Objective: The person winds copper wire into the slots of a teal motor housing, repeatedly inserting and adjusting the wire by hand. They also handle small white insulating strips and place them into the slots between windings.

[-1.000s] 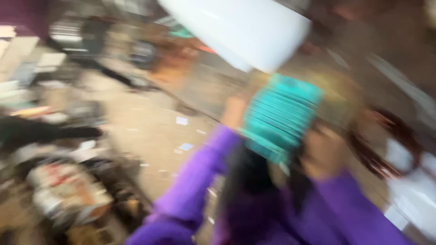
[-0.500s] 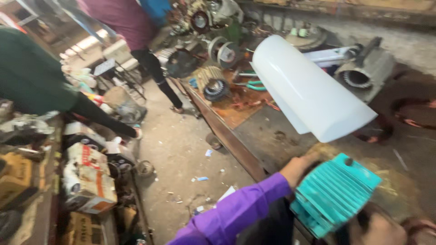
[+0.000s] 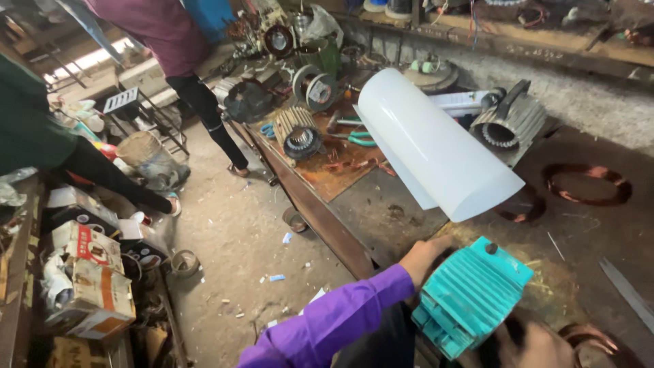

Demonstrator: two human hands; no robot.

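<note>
A stack of worn cardboard cartons (image 3: 85,279), tan with red and orange panels, sits at eight o'clock beside the floor.

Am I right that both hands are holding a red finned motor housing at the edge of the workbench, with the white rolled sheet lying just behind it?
Not quite: the finned motor housing is teal, not red, as the head view shows. The left hand and the right hand do hold it at the edge of the workbench, and the white rolled sheet lies just behind it.
</note>
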